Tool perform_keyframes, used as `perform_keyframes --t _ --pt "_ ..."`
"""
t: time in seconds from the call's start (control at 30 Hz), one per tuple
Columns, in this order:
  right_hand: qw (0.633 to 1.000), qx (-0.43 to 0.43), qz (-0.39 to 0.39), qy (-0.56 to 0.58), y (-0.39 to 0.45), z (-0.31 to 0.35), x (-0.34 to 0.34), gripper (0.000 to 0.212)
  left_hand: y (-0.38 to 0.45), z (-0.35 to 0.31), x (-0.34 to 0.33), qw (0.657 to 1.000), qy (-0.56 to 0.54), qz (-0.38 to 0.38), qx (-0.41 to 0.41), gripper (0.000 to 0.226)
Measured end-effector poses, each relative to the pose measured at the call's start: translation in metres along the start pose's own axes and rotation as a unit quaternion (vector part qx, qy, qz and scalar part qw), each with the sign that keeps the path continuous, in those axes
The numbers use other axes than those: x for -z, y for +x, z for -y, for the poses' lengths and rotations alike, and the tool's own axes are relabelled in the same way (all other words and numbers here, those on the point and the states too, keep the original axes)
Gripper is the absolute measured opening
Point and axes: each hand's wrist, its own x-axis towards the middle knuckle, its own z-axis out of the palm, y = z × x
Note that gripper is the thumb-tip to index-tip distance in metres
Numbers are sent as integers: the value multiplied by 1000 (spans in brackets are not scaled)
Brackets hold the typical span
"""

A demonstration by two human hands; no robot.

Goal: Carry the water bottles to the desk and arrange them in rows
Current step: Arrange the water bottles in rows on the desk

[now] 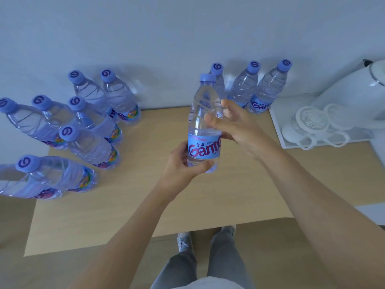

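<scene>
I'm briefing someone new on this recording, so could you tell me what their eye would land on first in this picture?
First, the water bottle held upright above the middle of the desk, the left hand gripping its base and the right hand its middle. Next, the cluster of bottles standing at the desk's left, and three more against the back wall. A white tray with white ware sits at the right.

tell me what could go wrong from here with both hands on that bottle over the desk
1. The held bottle is gripped by the left hand at its base and the right hand at its middle; a hand-over might let it slip onto the desk.
2. The three bottles at the wall stand just behind it, so setting it down there could knock one over.
3. The white tray crowds the right side.
</scene>
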Motion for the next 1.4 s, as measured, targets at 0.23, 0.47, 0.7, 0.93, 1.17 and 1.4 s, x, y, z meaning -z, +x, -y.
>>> perform_keyframes --t 0.23,0.47,0.7,0.93,1.17,1.4 --pt "995 40 -92 14 -20 -4 28 44 13 -9 -29 997 17 75 12 54" --pt "987 62 -150 14 -28 -18 69 39 29 -12 -83 997 55 42 -30 50" --pt "988 61 -142 11 -24 -49 110 43 67 6 -129 993 121 -2 5 58" --pt "990 68 -119 -34 -4 -70 145 48 117 29 -165 988 149 -33 -5 59" --pt "983 87 -140 -83 13 -88 161 62 150 42 -186 988 140 -49 -35 67" --pt "974 87 -181 -108 25 -100 161 71 176 45 -195 984 156 -60 -55 61"
